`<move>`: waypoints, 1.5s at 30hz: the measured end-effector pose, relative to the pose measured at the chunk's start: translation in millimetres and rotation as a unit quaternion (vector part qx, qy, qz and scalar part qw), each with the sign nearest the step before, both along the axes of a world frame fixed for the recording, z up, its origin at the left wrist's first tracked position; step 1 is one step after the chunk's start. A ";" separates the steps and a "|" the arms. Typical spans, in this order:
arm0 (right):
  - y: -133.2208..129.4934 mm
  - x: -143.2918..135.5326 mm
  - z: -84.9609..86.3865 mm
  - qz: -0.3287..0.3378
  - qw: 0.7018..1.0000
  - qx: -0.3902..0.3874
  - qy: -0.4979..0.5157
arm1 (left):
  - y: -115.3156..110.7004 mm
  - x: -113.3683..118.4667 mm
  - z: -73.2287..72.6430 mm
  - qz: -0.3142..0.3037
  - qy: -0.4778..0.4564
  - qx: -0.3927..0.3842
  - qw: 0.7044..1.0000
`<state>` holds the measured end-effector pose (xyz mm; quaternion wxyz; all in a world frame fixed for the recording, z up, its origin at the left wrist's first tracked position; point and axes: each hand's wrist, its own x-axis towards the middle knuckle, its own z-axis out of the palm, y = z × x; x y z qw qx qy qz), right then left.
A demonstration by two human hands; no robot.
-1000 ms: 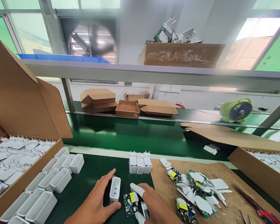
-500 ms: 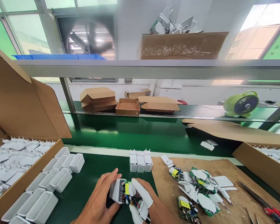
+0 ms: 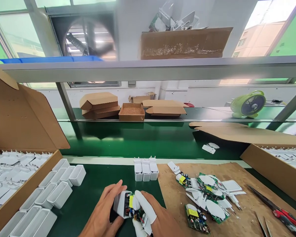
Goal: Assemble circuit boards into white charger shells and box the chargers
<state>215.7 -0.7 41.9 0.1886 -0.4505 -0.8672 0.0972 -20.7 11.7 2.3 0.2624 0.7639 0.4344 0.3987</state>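
My left hand (image 3: 104,210) holds a white plastic housing (image 3: 119,204) between thumb and fingers at the bottom middle. White covers wrap the thumb and a finger of my right hand (image 3: 160,215), which grips a circuit board (image 3: 133,205) with a yellow component. The board sits at the open end of the housing, partly inside it. Behind the hands stand three small white cases (image 3: 146,171) side by side. Several circuit boards with white parts (image 3: 207,194) lie in a pile to the right, and a separate board (image 3: 196,219) is just in front of them.
Rows of white trays (image 3: 39,221) stand at the left beside an open carton (image 3: 54,161) of white parts. Brown paper (image 3: 172,197) bears tweezers (image 3: 260,223) and red-handled pliers (image 3: 277,210). Another carton (image 3: 268,171) is at right. A shelf (image 3: 148,70) crosses above, and a green fan (image 3: 249,103) stands behind.
The view has shifted slightly, moving most of the scene left. Both hands keep their hold, and the board and housing appear nearly unchanged relative to each other.
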 end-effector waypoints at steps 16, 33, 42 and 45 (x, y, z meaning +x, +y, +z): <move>-3.6 -3.0 8.8 0.007 0.999 0.035 0.031 | -1.6 -3.1 1.3 -0.021 0.009 0.000 1.000; -6.9 -0.6 6.6 0.037 0.996 0.054 0.053 | -3.2 -3.9 2.2 -0.001 0.009 -0.002 1.000; -8.6 -0.1 16.0 0.045 0.996 0.057 0.041 | -4.5 -3.0 1.7 0.012 -0.006 -0.006 1.000; -8.4 0.4 15.4 0.046 0.997 0.054 0.036 | -4.6 -3.8 1.7 0.010 -0.011 -0.017 1.000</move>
